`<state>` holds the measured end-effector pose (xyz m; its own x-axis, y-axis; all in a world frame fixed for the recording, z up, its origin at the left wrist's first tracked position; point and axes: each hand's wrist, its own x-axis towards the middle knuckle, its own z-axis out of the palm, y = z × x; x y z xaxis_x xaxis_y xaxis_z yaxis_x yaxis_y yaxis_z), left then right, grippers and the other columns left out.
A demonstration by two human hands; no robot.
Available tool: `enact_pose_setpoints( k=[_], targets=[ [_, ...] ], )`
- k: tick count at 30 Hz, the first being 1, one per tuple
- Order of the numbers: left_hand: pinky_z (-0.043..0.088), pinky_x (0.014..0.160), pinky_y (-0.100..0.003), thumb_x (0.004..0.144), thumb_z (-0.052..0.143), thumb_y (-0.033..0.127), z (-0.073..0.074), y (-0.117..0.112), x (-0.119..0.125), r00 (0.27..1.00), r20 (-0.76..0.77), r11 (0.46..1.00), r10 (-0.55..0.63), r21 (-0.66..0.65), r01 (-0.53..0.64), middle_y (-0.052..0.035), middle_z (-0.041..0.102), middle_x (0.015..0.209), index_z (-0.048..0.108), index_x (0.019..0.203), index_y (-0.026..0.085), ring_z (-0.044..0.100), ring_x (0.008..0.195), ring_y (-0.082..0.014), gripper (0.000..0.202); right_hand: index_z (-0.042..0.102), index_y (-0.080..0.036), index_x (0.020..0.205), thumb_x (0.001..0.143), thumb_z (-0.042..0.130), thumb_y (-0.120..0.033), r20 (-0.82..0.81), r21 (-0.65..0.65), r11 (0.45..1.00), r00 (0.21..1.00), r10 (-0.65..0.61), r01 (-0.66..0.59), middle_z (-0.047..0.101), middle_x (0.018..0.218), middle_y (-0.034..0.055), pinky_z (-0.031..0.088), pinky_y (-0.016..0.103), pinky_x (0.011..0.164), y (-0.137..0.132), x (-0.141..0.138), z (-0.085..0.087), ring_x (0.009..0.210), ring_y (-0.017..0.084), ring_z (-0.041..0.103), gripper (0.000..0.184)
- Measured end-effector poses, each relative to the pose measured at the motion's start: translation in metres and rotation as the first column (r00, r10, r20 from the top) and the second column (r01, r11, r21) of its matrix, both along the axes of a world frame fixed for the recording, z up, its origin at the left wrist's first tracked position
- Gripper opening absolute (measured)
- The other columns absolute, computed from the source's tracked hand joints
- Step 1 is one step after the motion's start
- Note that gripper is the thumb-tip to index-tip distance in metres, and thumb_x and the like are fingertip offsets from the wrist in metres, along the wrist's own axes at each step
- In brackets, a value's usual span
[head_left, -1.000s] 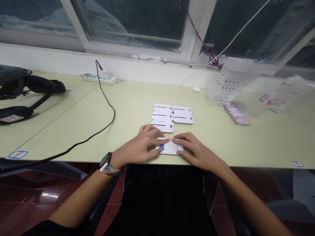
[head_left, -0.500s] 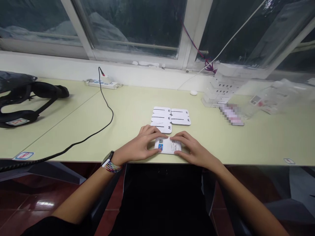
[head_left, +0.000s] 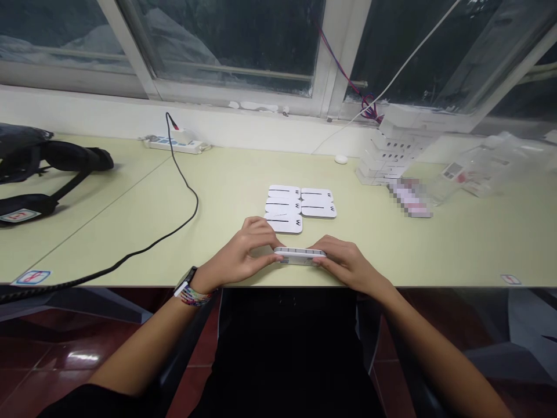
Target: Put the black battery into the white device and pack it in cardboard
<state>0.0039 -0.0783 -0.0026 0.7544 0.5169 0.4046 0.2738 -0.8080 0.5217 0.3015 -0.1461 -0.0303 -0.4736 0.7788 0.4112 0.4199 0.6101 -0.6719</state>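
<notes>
A flat white box (head_left: pixel 299 255) stands tipped on its long edge near the front edge of the pale green desk (head_left: pixel 435 249), its thin side facing me. My left hand (head_left: pixel 243 252) grips its left end and my right hand (head_left: pixel 343 261) grips its right end, fingers curled round it. My left wrist carries a watch and a beaded band. Just beyond the box lie several identical white boxes (head_left: pixel 300 206), flat, in two columns, each with a black line and a small logo.
A black cable (head_left: pixel 174 174) runs from a white power strip (head_left: pixel 174 142) across the desk's left half. A black bag (head_left: pixel 39 168) lies far left. At the back right stand stacked white boxes (head_left: pixel 391 154) and clear plastic bags (head_left: pixel 487 165). A small white round object (head_left: pixel 340 158) lies by the wall.
The box lay flat under my fingers with its label side up; both hands have now tipped it up onto its edge. The view has shifted slightly.
</notes>
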Motion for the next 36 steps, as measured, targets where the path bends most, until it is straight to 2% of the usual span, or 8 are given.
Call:
enact_pose_setpoints(
  k=[9,15,18,20,23,25,28,36],
  targets=[
    [0.037,0.117,-0.048,0.102,0.073,0.048,-0.003,0.001,0.003,0.991,-0.132,0.998,0.020,-0.052,-0.027,-0.0031,0.075,0.106,0.075,0.113,0.026,0.061,0.115,-0.0276,0.024,0.073,-0.025,0.119,0.105,0.071,-0.038,0.049,-0.047,0.997,0.997,-0.060,0.063,0.075,0.108,0.0062,0.057,0.036,0.081,0.003,0.000,-0.004,0.092,0.022,0.070,0.020],
    [0.037,0.118,-0.046,0.107,0.067,0.041,-0.003,0.001,0.005,0.984,-0.156,0.996,-0.084,-0.053,0.077,0.0002,0.067,0.084,0.073,0.097,0.023,0.060,0.094,-0.0220,0.021,0.071,-0.022,0.097,0.103,0.074,-0.037,0.038,-0.058,0.997,0.998,-0.046,0.048,0.065,0.087,0.0023,0.053,0.034,0.073,0.002,-0.002,-0.006,0.079,0.020,0.063,0.017],
    [0.036,0.119,-0.047,0.108,0.065,0.038,-0.004,0.002,0.005,0.985,-0.165,0.998,-0.056,-0.026,0.052,-0.0010,0.068,0.088,0.075,0.101,0.024,0.061,0.097,-0.0229,0.018,0.076,-0.025,0.120,0.105,0.069,-0.029,0.049,-0.074,0.997,0.998,-0.033,0.036,0.065,0.097,0.0037,0.057,0.036,0.078,0.002,-0.001,-0.006,0.085,0.020,0.065,0.017],
    [0.036,0.118,-0.049,0.106,0.066,0.035,-0.008,0.002,0.004,0.981,-0.193,1.000,-0.008,0.005,0.009,-0.0035,0.070,0.099,0.077,0.112,0.025,0.060,0.107,-0.0253,0.016,0.069,-0.033,0.144,0.106,0.057,-0.017,0.084,-0.039,0.999,0.996,-0.032,0.036,0.064,0.112,0.0063,0.060,0.041,0.091,0.002,0.000,-0.006,0.101,0.023,0.067,0.043],
    [0.040,0.115,-0.051,0.098,0.077,0.049,-0.013,0.003,0.002,0.973,-0.226,0.999,0.045,0.006,-0.045,-0.0076,0.070,0.123,0.073,0.138,0.028,0.054,0.125,-0.0322,0.045,0.057,-0.042,0.159,0.100,0.048,-0.005,0.177,0.056,0.997,0.982,-0.060,0.050,0.059,0.137,0.0090,0.055,0.052,0.111,-0.001,0.000,-0.006,0.132,0.027,0.058,0.070],
    [0.043,0.114,-0.051,0.089,0.084,0.065,-0.016,0.003,0.001,0.972,-0.227,0.998,0.053,-0.017,-0.058,-0.0088,0.068,0.132,0.068,0.148,0.031,0.049,0.132,-0.0358,0.069,0.054,-0.040,0.160,0.096,0.058,-0.009,0.243,0.095,0.994,0.967,-0.071,0.049,0.057,0.147,0.0097,0.051,0.059,0.116,-0.003,-0.003,-0.005,0.140,0.032,0.051,0.072],
    [0.044,0.116,-0.053,0.086,0.083,0.073,-0.015,0.002,0.001,0.973,-0.227,0.998,0.045,-0.033,-0.054,-0.0089,0.067,0.137,0.066,0.151,0.034,0.048,0.135,-0.0374,0.077,0.053,-0.035,0.158,0.096,0.075,-0.029,0.267,0.121,0.992,0.961,-0.069,0.037,0.061,0.146,0.0116,0.052,0.064,0.115,-0.004,-0.008,-0.004,0.139,0.037,0.052,0.066],
    [0.037,0.127,-0.055,0.119,0.037,0.044,-0.010,-0.002,0.002,0.978,-0.145,0.987,0.147,-0.050,-0.156,-0.0097,0.056,0.158,0.043,0.168,0.030,0.046,0.145,-0.0312,0.051,0.059,-0.031,0.145,0.105,0.070,-0.045,0.240,0.186,0.982,0.970,-0.027,-0.019,0.065,0.139,0.0130,0.052,0.058,0.113,0.029,0.024,0.017,0.133,0.034,0.059,0.044]
  ],
)
